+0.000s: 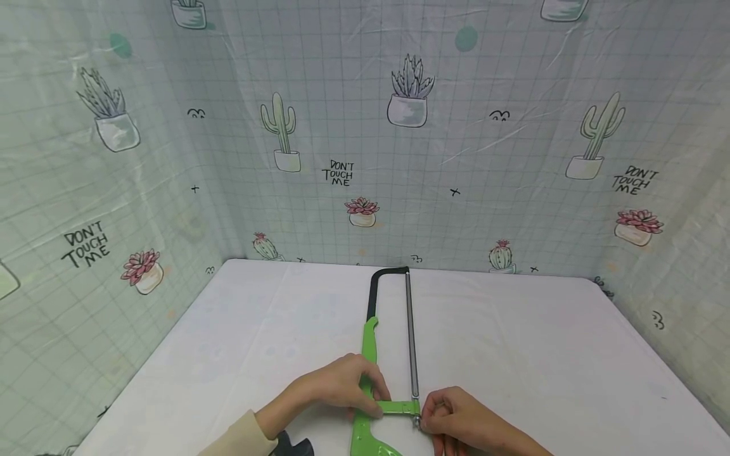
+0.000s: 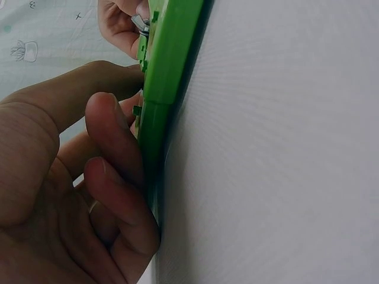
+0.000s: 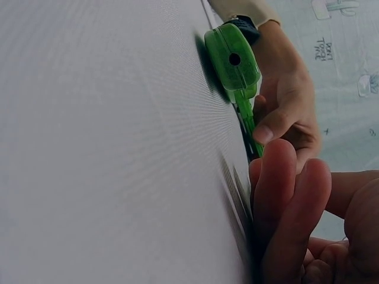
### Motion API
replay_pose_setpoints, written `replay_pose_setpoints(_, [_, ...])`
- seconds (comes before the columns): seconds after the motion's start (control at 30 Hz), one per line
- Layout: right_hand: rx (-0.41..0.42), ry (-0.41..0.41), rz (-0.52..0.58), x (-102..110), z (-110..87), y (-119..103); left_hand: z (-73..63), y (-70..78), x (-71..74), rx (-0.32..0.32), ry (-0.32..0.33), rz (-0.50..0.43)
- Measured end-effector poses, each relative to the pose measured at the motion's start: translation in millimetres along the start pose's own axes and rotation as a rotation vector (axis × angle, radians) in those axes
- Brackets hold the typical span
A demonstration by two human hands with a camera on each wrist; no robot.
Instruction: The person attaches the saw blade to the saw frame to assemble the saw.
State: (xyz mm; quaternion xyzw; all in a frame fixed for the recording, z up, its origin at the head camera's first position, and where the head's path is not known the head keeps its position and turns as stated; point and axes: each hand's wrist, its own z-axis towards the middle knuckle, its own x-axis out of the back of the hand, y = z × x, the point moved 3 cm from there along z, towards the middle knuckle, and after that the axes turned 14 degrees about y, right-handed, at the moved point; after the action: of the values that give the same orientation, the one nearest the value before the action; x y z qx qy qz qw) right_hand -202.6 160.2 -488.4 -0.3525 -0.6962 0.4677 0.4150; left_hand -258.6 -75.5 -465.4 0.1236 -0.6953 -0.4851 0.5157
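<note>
A hacksaw (image 1: 369,342) with a green handle, a black front frame and a grey blade (image 1: 412,335) lies on the white table, its front end pointing away from me. My left hand (image 1: 348,383) grips the green frame where the crosspiece (image 1: 397,407) branches off. At the near end of the blade sits a metal wing nut (image 1: 417,421). The thumb and forefinger of my right hand (image 1: 456,418) pinch at this nut; its other fingers are curled near the tabletop. In the right wrist view those fingers (image 3: 278,183) hide the nut, while the green handle end (image 3: 231,59) shows behind.
A dark object (image 1: 292,444), partly cut off by the frame, is beside my left sleeve. The white table (image 1: 542,342) extends to both sides. Printed cloth (image 1: 319,126) with cactus drawings hangs behind and beside the table.
</note>
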Motion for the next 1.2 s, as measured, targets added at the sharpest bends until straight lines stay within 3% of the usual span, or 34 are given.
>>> replay_pose_setpoints(0.6, [-0.047, 0.061, -0.078, -1.7, 0.3, -6.0, 0.1, 0.0, 0.6, 0.006, -0.002, -0.001])
replay_pose_setpoints(1.2, [-0.032, 0.031, -0.046, -0.9, 0.0, -7.5, -0.1, 0.3, 1.4, 0.008, -0.002, -0.008])
